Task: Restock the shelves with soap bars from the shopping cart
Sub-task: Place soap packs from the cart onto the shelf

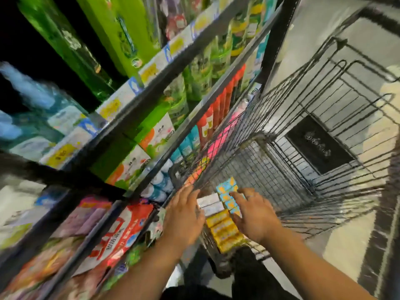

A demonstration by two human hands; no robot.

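Reaching down into the grey wire shopping cart, both bare hands hover over the soap bars still stacked in its near left corner. Three lots show there: blue-and-yellow patterned soap boxes farthest, white soap boxes just left of them, and yellow soap boxes nearest.

The left hand lies flat, fingers straight, over the cart's left rim and the edge of the white boxes. Its grip is open and has hold of nothing. The right hand is spread with its fingertips on the blue-and-yellow boxes. Its grip is also open, touching but not yet closed round any box. The picture is blurred, so finer contact cannot be told.

Left of the cart stand the dark metal shelves, crowded with green bottles up high and red printed packs lower down. No soap spot can be made out among them.

As a judgement, the task is mid-way at best. A good number of soap boxes remain in the cart, none is in hand, and the step now is picking up the next lot. How many bars already sit on the shelves cannot be told. All three lots in the cart remain to be lifted out and shelved.
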